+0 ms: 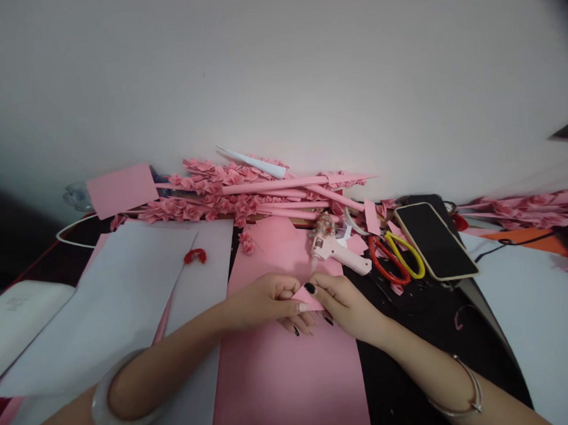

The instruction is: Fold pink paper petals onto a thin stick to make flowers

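Between my two hands is a small piece of pink paper (308, 297), pinched at both sides above a large pink sheet (294, 378). My left hand (265, 300) closes on its left edge, thumb on top. On the right edge, my right hand (345, 305) pinches with thumb and fingers. Part of the paper is hidden by the fingers. Just beyond my right hand lies a pink glue gun (339, 251). A small pink paper flower (247, 242) sits at the far left of the large sheet.
Pink paper flower stems (267, 186) pile along the wall. Scissors with red and yellow handles (397, 257) and a phone (437, 240) lie to the right. White sheets (110, 293) cover the left, with a red curved piece (195, 256) on them. A white box-like device (26, 324) stands far left.
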The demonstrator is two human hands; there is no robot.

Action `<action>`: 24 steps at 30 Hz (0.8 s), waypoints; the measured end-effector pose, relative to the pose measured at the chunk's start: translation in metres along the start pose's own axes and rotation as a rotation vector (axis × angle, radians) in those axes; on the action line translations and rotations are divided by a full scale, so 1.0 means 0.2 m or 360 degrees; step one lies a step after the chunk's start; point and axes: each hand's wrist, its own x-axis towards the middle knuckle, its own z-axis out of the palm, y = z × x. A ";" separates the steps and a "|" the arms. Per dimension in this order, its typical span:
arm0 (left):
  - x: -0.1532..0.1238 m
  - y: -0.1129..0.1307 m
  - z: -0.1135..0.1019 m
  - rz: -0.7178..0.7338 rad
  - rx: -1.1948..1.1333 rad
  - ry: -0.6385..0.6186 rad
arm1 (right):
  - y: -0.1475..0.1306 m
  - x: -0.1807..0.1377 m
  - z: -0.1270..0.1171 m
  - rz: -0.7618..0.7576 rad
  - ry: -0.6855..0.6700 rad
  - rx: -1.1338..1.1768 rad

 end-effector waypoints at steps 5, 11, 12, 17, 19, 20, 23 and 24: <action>0.00 0.00 0.00 -0.0009 -0.0004 0.0016 | 0.00 -0.01 0.01 -0.0058 0.0038 -0.0037; 0.00 0.01 0.03 -0.0018 0.0036 0.0081 | -0.01 -0.01 0.00 -0.0064 0.0041 -0.0045; 0.00 0.01 0.03 0.0002 0.0062 0.0117 | -0.01 -0.01 0.00 -0.0059 0.0034 -0.0055; -0.01 0.01 0.04 0.0247 0.0456 0.0443 | -0.02 0.00 -0.01 -0.0076 -0.0009 -0.0122; -0.01 0.01 0.04 0.0340 0.0633 0.0522 | -0.02 0.00 -0.01 -0.0082 -0.0032 -0.0115; -0.01 0.01 0.03 0.0367 0.0702 0.0536 | -0.02 0.00 -0.01 -0.0085 -0.0043 -0.0102; -0.01 0.01 0.04 0.0385 0.0793 0.0559 | -0.02 0.00 -0.01 -0.0100 -0.0051 -0.0057; -0.01 0.00 0.04 0.0383 0.0784 0.0568 | -0.02 0.00 -0.01 -0.0102 -0.0046 -0.0040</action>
